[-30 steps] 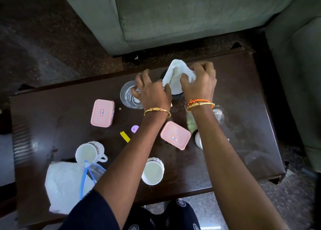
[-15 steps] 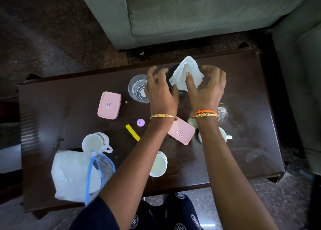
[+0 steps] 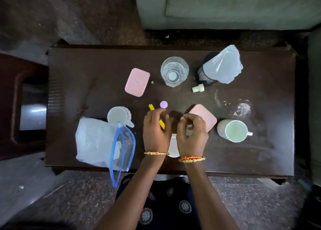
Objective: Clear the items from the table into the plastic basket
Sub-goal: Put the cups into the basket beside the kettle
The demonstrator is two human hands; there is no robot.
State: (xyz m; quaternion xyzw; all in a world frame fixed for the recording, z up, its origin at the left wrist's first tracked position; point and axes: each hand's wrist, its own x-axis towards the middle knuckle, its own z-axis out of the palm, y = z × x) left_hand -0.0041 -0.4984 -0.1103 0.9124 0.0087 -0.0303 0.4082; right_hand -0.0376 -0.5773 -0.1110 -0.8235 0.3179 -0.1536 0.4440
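My left hand [image 3: 156,129] hovers curled over a yellow stick [image 3: 151,107] on the dark table [image 3: 86,82]; whether it grips the stick is unclear. My right hand [image 3: 192,134] is curled beside it, over a white cup [image 3: 173,148] and the edge of a pink box [image 3: 207,115]. A second pink box [image 3: 137,82], a glass [image 3: 174,71], a purple disc [image 3: 163,104], a white stopper [image 3: 198,88] and two mugs [image 3: 118,116] [image 3: 233,130] stand around. At the far right a white plastic bag [image 3: 223,66] drapes over a dark mesh container [image 3: 205,78].
A clear zip bag with blue edging [image 3: 104,142] lies at the near left and overhangs the table edge. A clear glass item [image 3: 239,106] sits at the right. A grey sofa [image 3: 225,7] stands beyond the table, and another seat at the right.
Both hands let go of the white bag on the dark container and drew back to the near middle of the table. The camera shifted too.
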